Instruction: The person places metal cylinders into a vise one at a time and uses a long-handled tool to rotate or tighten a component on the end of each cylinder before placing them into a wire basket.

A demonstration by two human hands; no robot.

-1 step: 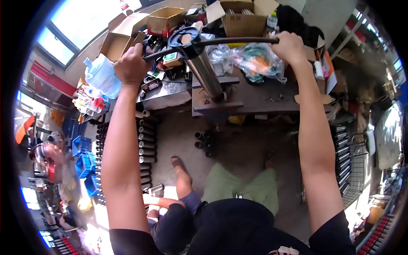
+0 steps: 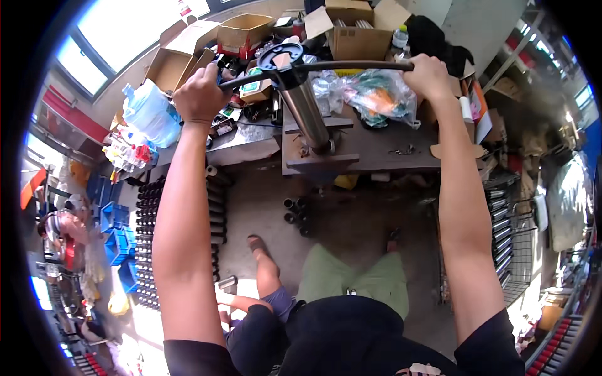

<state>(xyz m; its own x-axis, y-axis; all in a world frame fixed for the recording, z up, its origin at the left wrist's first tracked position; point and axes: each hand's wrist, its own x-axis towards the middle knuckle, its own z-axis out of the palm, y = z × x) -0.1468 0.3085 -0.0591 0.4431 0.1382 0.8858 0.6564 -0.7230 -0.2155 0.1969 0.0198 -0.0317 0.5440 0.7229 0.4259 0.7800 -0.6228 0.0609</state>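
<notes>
My left hand point(image 2: 201, 95) is closed around the left end of a long dark bar point(image 2: 351, 64). My right hand point(image 2: 430, 76) grips the bar's other end. In the middle, the bar joins a dark ring-shaped head point(image 2: 281, 57) on top of a shiny metal cylinder point(image 2: 302, 113). This cylinder leans slightly, its lower end between the metal plates of a clamp point(image 2: 323, 163) at the workbench's front edge. Both arms are stretched forward over the bench.
Cardboard boxes point(image 2: 360, 41), a bag of parts point(image 2: 379, 94) and a water jug point(image 2: 150, 116) crowd the workbench point(image 2: 382, 150). Below stand rows of black cylinders point(image 2: 150, 232) and several short tubes point(image 2: 298, 213). Another person point(image 2: 260, 323) sits close at my left; blue crates point(image 2: 116, 244) lie farther left.
Both hands and the bar have shifted slightly, the left hand a little to the right and the right hand slightly lower. The grip is unchanged; the whole view has moved a little too.
</notes>
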